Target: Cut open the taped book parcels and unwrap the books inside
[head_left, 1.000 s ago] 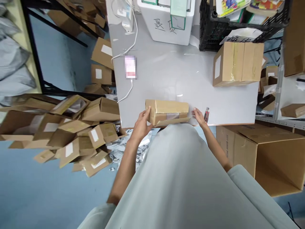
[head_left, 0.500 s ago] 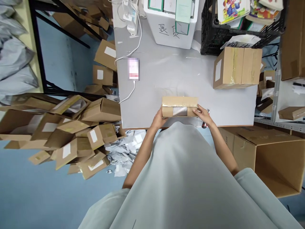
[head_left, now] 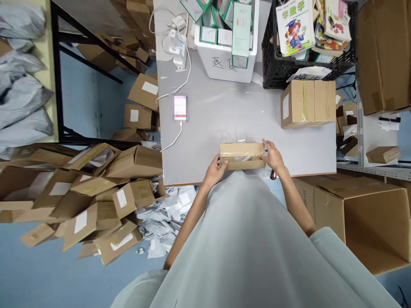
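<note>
A small brown cardboard box (head_left: 242,150) with shiny clear tape along its top is held at the table's front edge, close to my body. My left hand (head_left: 215,172) grips its left end, thumb on the near side. At the right end, my right hand (head_left: 273,157) holds the box with the thumb in front and a finger at the upper corner. A pale label on the near face is partly visible. Under my right hand a red and black tool (head_left: 273,175) pokes out; whether the palm holds it is hidden.
A white bin (head_left: 224,72) of green-edged boxes and a black crate (head_left: 268,64) of books stand at the back. A larger taped carton (head_left: 303,105) sits right. A phone (head_left: 180,108) with its cable lies left. Opened cartons (head_left: 128,201) pile up on the left floor.
The box has tilted, so less of its labelled near face shows. My right fingers have shifted up along its right end. The view has moved, showing more of the table's back.
</note>
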Demonstrator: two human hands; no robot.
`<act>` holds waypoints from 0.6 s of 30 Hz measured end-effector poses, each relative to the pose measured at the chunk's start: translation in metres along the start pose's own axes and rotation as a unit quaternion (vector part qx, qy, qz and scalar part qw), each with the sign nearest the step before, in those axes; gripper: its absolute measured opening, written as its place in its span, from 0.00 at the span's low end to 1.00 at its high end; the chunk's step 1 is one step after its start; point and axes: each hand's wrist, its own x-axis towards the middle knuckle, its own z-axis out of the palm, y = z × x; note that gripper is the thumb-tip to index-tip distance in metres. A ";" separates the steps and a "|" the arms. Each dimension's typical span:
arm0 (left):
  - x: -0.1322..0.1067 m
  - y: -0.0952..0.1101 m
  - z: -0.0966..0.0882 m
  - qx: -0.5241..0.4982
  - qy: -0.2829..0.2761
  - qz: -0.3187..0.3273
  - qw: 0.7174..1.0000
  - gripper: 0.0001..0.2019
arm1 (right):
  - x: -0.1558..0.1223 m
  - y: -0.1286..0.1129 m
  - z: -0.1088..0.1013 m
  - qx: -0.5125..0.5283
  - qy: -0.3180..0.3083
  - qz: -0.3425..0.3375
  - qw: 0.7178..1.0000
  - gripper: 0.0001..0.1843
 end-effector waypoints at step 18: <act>-0.001 -0.035 0.016 0.130 -0.009 0.074 0.989 0.63 | 0.075 -0.014 0.005 0.078 0.103 0.111 0.985 0.31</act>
